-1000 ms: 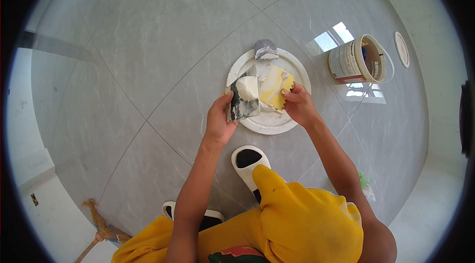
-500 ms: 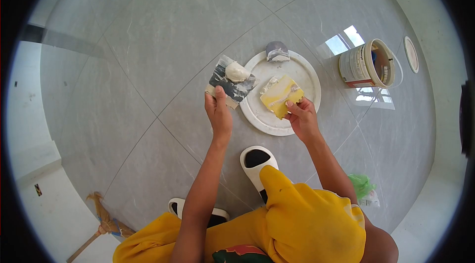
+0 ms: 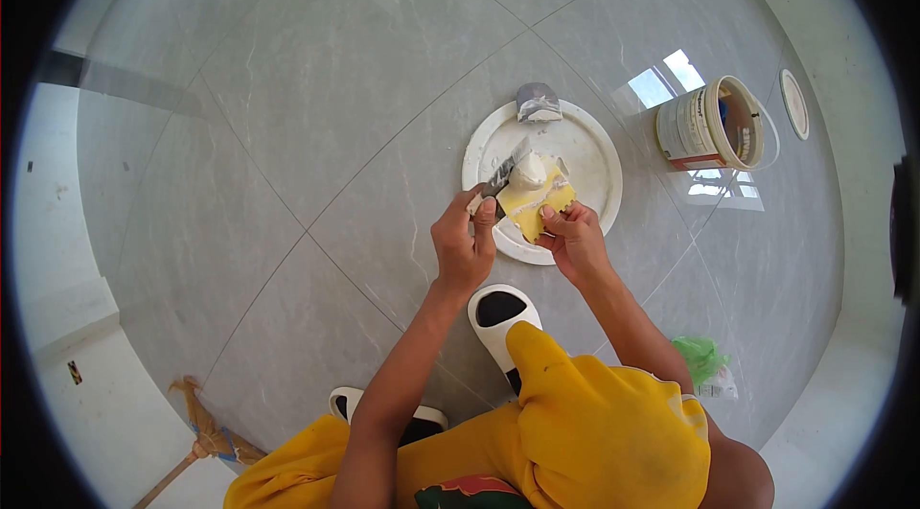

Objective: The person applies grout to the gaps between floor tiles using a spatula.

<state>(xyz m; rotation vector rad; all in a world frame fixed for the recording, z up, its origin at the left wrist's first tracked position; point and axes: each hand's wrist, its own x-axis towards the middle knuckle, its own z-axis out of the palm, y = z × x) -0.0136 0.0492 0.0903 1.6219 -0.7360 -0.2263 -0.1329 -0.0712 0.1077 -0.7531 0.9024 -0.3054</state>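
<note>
My left hand point(image 3: 465, 245) is closed on a dark scraper blade point(image 3: 500, 178), now tilted nearly on edge. Pinched in my right hand point(image 3: 575, 239) is a yellow notched spreader point(image 3: 527, 212) smeared with white paste. A lump of white paste point(image 3: 528, 173) lies between the two tools, against the yellow spreader's upper part; the dark blade touches or nearly touches it. Both tools are above a round white lid point(image 3: 594, 159) on the floor. A grey piece with paste on its edge point(image 3: 538, 102) rests at the lid's top rim.
To the right, a white bucket point(image 3: 688, 128) lies tilted with its handle out, near a small round lid point(image 3: 794, 104). A green plastic bag point(image 3: 701, 358) is at lower right. One slipper point(image 3: 494, 317) is just below the lid. A broom point(image 3: 206, 432) lies lower left.
My left hand has moved right and turned the dark blade up on edge beside the yellow spreader. The paste lump is now at the yellow spreader, which has shifted slightly left and down.
</note>
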